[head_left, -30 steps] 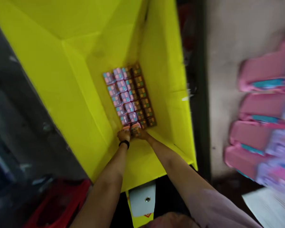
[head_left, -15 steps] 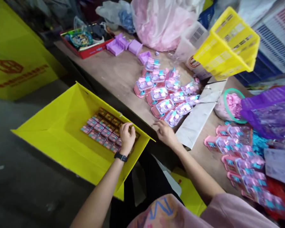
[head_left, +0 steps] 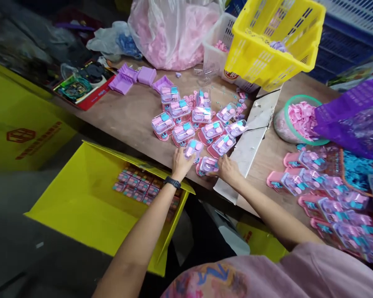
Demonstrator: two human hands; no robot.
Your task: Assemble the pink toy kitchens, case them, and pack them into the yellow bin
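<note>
At the table's near edge, my left hand [head_left: 182, 163] is closed on a small clear-topped toy case [head_left: 193, 148] with pink, purple and blue pieces inside. My right hand [head_left: 228, 169] grips the right end of a second toy case [head_left: 207, 164] of the same kind, just below the first. Its fingertips are partly hidden. Several more toy cases [head_left: 182, 133] with pink bases stand in a cluster behind both hands. Below my left forearm, a yellow carton [head_left: 68, 186] holds rows of packed cases [head_left: 136, 184].
A white cardboard strip [head_left: 245, 153] lies right of my right hand. Behind it stand a yellow basket [head_left: 261, 62] and a green-rimmed tub [head_left: 301, 120] of pink pieces. Stacked toy cases [head_left: 326, 182] line the right. Purple parts [head_left: 121, 82] and a red box [head_left: 93, 97] sit at the far left.
My left hand has come up out of the yellow carton to the table and taken hold of a case. My right hand has closed on another. The view has shifted.
</note>
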